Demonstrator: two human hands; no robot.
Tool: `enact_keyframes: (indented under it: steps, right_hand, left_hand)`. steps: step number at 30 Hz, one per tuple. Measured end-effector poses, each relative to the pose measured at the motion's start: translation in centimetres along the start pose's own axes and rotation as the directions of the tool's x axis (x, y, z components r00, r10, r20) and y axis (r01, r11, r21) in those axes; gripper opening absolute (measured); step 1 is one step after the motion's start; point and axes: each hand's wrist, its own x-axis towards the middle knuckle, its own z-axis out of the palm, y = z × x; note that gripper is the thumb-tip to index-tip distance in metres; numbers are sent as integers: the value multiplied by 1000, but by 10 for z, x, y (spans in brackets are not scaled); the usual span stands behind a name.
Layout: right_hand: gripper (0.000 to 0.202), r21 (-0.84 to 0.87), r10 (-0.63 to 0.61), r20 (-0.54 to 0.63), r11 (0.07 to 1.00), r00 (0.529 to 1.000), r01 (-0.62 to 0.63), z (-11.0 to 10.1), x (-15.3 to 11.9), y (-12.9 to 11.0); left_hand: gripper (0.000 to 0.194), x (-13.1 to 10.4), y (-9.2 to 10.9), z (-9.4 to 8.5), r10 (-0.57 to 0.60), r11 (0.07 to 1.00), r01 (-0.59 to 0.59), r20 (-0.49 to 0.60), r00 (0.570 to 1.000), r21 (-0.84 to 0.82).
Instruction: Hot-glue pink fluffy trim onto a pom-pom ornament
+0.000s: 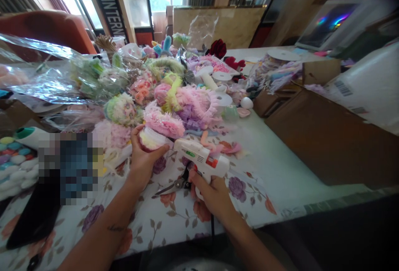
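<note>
In my left hand [144,158] is a roll of pale yellow and white ruffled trim [152,139], gripped between thumb and fingers. My right hand [215,194] is wrapped round the handle of a white hot glue gun [199,156]. The gun's nozzle points left, close to the roll and my left thumb; whether it touches cannot be made out. Scissors [173,188] lie on the flowered tablecloth [149,225], just left of the gun's handle. A pink fluffy trim piece [164,122] lies right behind the roll.
Heaped trims, yarn and plastic wrapping cover the table's far side, with white spools [222,75] among them. A cardboard box [330,138] stands at the right. Colourful pom-poms [18,161] and a dark phone-like object with a blurred-out area lie at the left.
</note>
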Motion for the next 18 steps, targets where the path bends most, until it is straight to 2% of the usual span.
enact_keyframes:
  steps: [8, 14, 18]
  right_hand:
    - [38, -30, -6, -31, 1000, 1000, 5, -2, -1, 1]
    - [36, 10, -47, -2, 999, 999, 47, 0, 1, -1]
    - [34, -10, -55, -7, 998, 998, 55, 1, 2, -3]
  left_hand:
    - [86, -2, 9, 4, -84, 981, 80, -12, 996, -174]
    - [87, -3, 9, 4, -80, 987, 80, 2, 997, -137]
    - [87, -3, 10, 5, -95, 980, 93, -4, 995, -177]
